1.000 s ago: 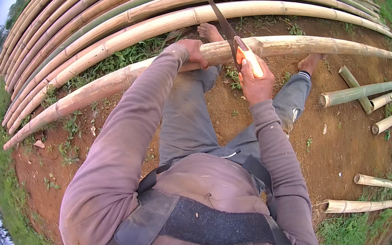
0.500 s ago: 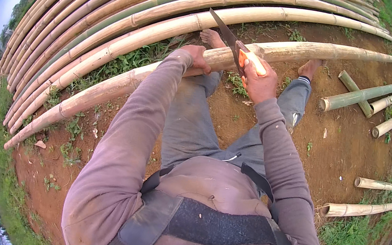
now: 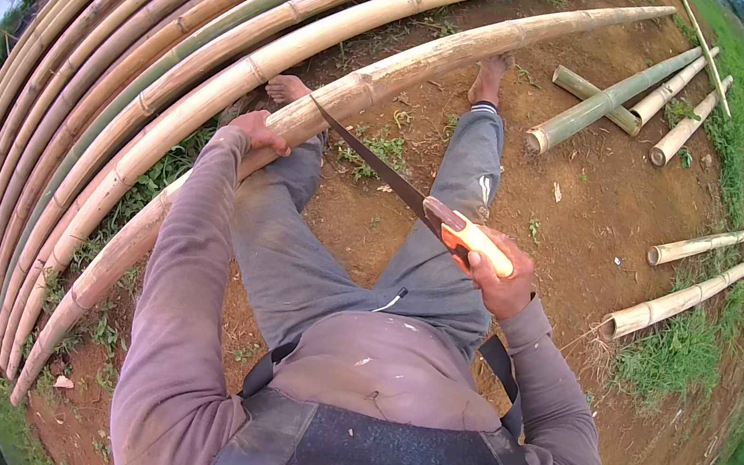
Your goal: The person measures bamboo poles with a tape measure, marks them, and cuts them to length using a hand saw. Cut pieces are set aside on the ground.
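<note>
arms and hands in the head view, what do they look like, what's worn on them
Both arms wear long, loose sleeves of faded mauve-grey cloth, creased along the forearm and ending at the wrist. The left sleeve and the right sleeve look like one plain top, with no print or marking to be seen. The left hand and right hand are bare: no gloves, watch or rings show.

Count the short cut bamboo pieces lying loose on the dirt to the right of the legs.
5 short bamboo pieces: three clustered at upper right, one greenish and long, one short green, one pale; two pale ones lower right by the grass. More may lie beyond the frame.
</note>
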Available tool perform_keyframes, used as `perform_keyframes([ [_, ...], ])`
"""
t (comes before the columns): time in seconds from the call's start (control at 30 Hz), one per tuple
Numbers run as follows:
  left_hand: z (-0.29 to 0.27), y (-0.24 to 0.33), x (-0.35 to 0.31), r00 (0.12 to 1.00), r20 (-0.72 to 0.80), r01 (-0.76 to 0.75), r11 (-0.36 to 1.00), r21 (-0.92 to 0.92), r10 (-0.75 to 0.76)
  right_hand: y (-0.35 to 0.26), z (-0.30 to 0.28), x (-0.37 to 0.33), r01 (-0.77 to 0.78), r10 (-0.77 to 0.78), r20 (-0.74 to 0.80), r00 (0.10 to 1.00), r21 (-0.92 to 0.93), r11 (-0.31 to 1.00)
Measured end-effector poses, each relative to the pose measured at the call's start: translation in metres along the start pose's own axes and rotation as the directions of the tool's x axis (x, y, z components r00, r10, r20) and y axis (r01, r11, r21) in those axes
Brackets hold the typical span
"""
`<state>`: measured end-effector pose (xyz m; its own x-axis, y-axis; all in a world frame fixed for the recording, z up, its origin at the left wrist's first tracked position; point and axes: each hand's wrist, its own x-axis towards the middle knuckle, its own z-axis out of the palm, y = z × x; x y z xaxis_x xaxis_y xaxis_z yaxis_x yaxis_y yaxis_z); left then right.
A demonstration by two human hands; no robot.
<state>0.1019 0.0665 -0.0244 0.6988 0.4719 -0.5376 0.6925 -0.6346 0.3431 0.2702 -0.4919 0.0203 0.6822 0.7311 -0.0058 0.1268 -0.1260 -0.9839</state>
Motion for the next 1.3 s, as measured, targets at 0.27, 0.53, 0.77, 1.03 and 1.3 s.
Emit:
perform_keyframes([
  [0.27,-0.007,0.06,-0.032,0.992,-0.047,0.122,0.992,0.033,-0.12,-0.018,0.03,-0.082,0.19,-0.118,-0.202,0.972,0.387,0.902],
  [0.53,0.0,0.074,-0.057,0.985,-0.106,0.145,0.988,0.052,-0.139,0.02,0.119,0.035,0.206,-0.178,-0.134,0.975,0.24,0.949],
  [0.77,0.003,0.076,-0.055,0.984,-0.117,0.139,0.989,0.048,-0.133,-0.009,0.159,0.084,0.268,-0.245,-0.174,0.954,0.118,0.956],
  [1.03,0.004,0.069,-0.059,0.986,-0.071,0.155,0.982,0.112,-0.148,0.005,0.106,-0.029,0.247,-0.24,-0.096,0.966,0.075,0.966],
  [1.3,-0.006,0.085,-0.058,0.986,-0.085,0.151,0.981,0.123,-0.141,-0.027,0.181,0.145,0.213,-0.203,-0.153,0.967,0.052,0.976],
])
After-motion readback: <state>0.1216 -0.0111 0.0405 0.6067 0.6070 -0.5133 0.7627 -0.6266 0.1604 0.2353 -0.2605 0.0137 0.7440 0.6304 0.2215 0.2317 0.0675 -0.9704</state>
